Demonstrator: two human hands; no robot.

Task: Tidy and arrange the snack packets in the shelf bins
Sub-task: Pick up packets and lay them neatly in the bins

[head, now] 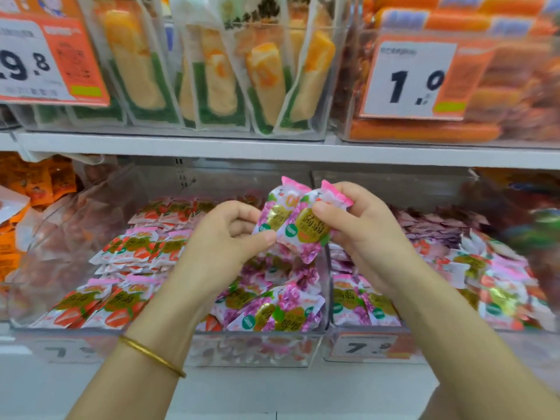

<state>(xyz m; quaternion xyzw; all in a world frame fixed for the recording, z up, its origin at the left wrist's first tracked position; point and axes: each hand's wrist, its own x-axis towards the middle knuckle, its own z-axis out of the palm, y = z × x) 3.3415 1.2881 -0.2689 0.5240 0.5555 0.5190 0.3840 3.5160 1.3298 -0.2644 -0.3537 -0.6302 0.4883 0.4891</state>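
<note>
Pinched in the left grip (pixel 230 237) and the right grip (pixel 363 234), two purple packets (pixel 277 213), likely light and crinkly, are held above the clear bin (pixel 254 344) and best taken by the sealed ends.

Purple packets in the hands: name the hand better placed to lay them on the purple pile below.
Right, probably. The right hand grips the purple packets with its thumb across the front; the left hand only pinches a lower edge. The purple pile lies just beneath.
</note>
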